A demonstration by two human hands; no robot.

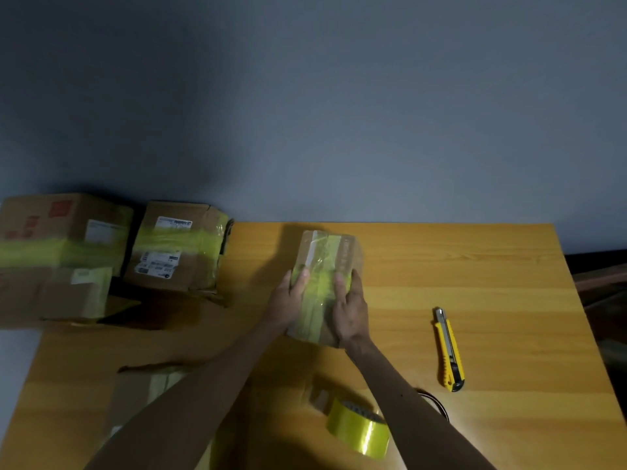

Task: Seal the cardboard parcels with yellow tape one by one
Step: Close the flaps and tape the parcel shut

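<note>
Hands flank a small parcel (pixel 325 286) on the table (pixel 475 273), likely to press its yellow tape strip (pixel 319 293) flat. The left hand (pixel 288 300) and right hand (pixel 349 310) lie open, fingers extended against its sides, clasping it between them. Both forearms reach forward, converging. The tape roll (pixel 359 429) sits nearer the body, the cutter (pixel 448 347) right of the grip, taped boxes (pixel 176 245) far left

A makeshift packing spot in a plain room: a wooden counter (pixel 475 266) against a bare grey wall (pixel 339 113), with labelled, taped boxes (pixel 176 245) stacked at its left end.
</note>
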